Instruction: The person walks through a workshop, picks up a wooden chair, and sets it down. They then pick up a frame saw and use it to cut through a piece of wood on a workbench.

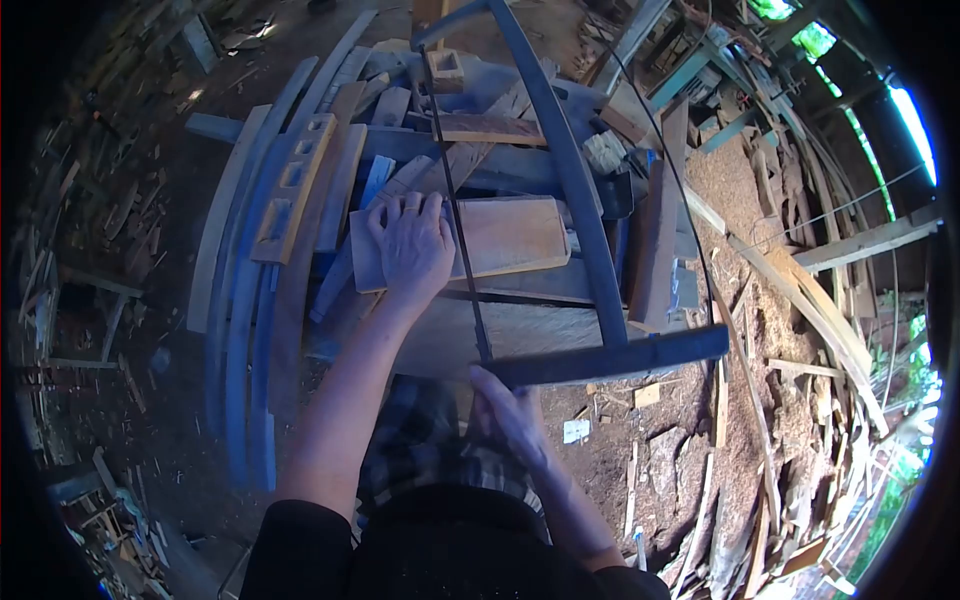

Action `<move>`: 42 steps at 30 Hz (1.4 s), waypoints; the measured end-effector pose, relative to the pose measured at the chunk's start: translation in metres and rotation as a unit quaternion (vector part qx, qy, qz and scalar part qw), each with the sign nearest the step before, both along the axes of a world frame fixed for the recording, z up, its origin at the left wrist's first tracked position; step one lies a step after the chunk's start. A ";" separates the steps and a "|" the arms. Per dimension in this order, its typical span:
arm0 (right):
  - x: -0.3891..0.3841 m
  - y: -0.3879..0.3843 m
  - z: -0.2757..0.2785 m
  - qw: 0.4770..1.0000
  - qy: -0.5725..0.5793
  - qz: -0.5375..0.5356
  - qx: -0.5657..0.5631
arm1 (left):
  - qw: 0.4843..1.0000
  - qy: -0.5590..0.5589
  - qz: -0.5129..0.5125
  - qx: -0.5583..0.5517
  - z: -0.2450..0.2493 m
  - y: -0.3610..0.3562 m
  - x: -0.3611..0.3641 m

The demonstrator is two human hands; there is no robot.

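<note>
My right hand (pixel 508 412) is closed around the near end of a wooden frame saw (pixel 565 150), at the lower corner where the thin blade (pixel 458 220) meets the dark end bar (pixel 620 358). The blade runs away from me and crosses over a short, light wooden board (pixel 515 236). Just left of the blade, my left hand (pixel 412 240) presses down on that board, its bent fingers gripping toward the far edge. A ring shows on one finger. The board lies on a low bench of rough planks (pixel 520 328).
Long strips of wood (pixel 235 240) lie along the left side. A slotted wooden piece (pixel 293 190) rests on them, and a similar block (pixel 443 70) sits at the far end. Sawdust (pixel 745 215) and offcuts cover the ground to the right. A thick beam (pixel 660 235) stands near the saw frame.
</note>
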State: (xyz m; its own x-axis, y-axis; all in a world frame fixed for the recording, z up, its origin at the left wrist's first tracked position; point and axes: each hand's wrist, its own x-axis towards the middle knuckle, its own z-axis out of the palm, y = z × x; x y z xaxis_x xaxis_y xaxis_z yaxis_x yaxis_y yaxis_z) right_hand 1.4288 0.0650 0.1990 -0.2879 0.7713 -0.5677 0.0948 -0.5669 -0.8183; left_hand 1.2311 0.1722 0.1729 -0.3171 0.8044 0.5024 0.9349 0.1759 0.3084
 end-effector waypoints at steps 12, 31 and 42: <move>0.019 -0.039 -0.004 0.997 -0.071 -0.021 0.028 | 0.999 -0.022 0.003 0.029 0.003 0.000 0.001; -0.011 0.001 0.004 1.000 -0.014 -0.017 0.007 | 0.999 -0.028 0.004 -0.020 0.001 0.002 0.000; -0.013 0.004 -0.012 0.998 -0.051 0.032 0.035 | 1.000 0.008 0.000 0.015 -0.004 0.002 0.000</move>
State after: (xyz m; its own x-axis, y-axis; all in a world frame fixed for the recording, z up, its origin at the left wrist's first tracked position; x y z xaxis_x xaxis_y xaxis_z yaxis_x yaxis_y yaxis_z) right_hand 1.4154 0.0691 0.1868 -0.2809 0.7919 -0.5422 0.2136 -0.4992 -0.8398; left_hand 1.2308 0.1741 0.1689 -0.3083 0.7888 0.5318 0.9400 0.1667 0.2976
